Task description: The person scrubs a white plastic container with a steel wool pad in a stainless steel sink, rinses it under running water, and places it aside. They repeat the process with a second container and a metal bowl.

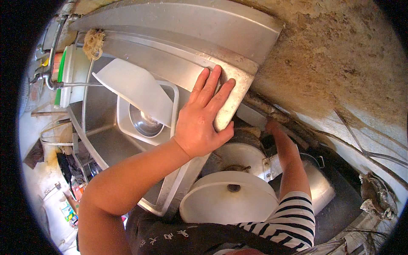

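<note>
My left hand [204, 111] lies on the corner of a stainless steel sink [234, 95]. Its fingers are spread over the metal rim, with the thumb at the outer edge. My right arm reaches down past the sink's side, and the right hand [271, 126] is in shadow near the wall's foot, by a pale flat piece [250, 114]; whether it holds anything is hidden. In the sink, a white plastic tub [176, 95] contains a shiny metal bowl [145, 122]. A bent white plastic sheet or board [134, 83] leans across the tub. Water runs from the tap [49, 79] towards it.
Below my arms stands a large white round basin or lid [229, 200] with a dark spot. Behind it is a round metal pan-like piece [242, 159]. A metal vessel [318, 181] lies right of my forearm. A fibre scrubber [94, 43] hangs at the sink's back left. A stained wall [334, 63] rises at the right.
</note>
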`<control>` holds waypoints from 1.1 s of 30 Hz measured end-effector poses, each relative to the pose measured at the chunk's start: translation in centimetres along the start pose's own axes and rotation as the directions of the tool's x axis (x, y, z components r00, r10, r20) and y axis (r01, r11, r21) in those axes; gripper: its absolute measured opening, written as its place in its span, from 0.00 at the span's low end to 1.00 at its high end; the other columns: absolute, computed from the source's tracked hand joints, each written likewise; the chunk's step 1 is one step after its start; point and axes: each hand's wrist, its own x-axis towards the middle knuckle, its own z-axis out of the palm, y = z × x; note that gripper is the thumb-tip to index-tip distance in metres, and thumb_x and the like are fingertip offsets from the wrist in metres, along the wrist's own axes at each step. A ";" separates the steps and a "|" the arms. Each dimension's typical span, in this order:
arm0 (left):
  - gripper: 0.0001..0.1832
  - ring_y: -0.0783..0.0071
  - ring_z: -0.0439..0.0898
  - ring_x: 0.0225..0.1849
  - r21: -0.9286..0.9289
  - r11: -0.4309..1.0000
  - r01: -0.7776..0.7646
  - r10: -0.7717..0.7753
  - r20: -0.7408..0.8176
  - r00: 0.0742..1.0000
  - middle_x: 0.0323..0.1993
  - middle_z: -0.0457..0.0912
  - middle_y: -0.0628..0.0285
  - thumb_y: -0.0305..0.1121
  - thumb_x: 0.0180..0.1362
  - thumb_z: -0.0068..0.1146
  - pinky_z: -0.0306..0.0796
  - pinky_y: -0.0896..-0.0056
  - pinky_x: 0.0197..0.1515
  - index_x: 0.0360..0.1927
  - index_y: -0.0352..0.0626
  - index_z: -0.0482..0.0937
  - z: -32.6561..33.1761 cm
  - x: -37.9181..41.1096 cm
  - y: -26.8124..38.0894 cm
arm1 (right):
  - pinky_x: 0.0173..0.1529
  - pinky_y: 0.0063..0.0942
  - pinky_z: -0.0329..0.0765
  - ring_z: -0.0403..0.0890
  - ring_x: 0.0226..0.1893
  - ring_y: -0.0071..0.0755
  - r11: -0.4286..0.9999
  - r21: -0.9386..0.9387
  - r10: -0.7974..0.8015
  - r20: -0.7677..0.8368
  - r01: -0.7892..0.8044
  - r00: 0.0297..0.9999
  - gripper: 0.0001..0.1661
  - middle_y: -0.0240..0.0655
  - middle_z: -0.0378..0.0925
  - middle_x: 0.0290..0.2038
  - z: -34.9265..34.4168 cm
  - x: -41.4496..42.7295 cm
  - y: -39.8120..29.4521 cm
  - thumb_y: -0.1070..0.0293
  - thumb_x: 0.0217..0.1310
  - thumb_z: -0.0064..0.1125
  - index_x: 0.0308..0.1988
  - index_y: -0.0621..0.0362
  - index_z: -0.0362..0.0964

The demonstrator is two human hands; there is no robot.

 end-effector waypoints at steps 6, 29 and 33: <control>0.40 0.44 0.49 0.67 -0.016 0.999 -0.045 0.045 -0.024 0.999 0.66 0.50 0.46 0.33 0.38 0.58 0.51 0.54 0.65 0.61 0.43 0.62 0.6 0.8 0.4 | 0.43 0.37 0.74 0.75 0.43 0.43 0.931 0.355 0.007 -0.251 0.085 0.968 0.19 0.43 0.75 0.44 -7.0 -1.5 2.4 0.60 0.61 0.47 0.49 0.57 0.68; 0.29 0.59 0.69 0.55 -0.716 -0.537 0.446 0.228 0.386 0.894 0.55 0.70 0.55 0.53 0.62 0.36 0.63 0.56 0.56 0.56 0.39 0.67 -11.4 -10.8 -5.8 | 0.23 0.28 0.59 0.64 0.18 0.33 0.777 -0.168 -0.221 -0.975 0.607 0.013 0.38 0.34 0.61 0.13 -31.7 -65.9 -29.4 0.32 0.41 0.57 0.15 0.60 0.62; 0.27 0.58 0.65 0.60 -0.803 -0.516 0.298 0.099 0.290 0.952 0.60 0.64 0.54 0.32 0.56 0.46 0.62 0.49 0.57 0.61 0.39 0.61 -19.3 -16.1 -18.0 | 0.46 0.38 0.69 0.72 0.43 0.44 0.804 -0.391 -0.453 -0.891 0.447 0.035 0.33 0.48 0.72 0.41 -31.9 -61.7 -40.9 0.38 0.48 0.58 0.29 0.63 0.70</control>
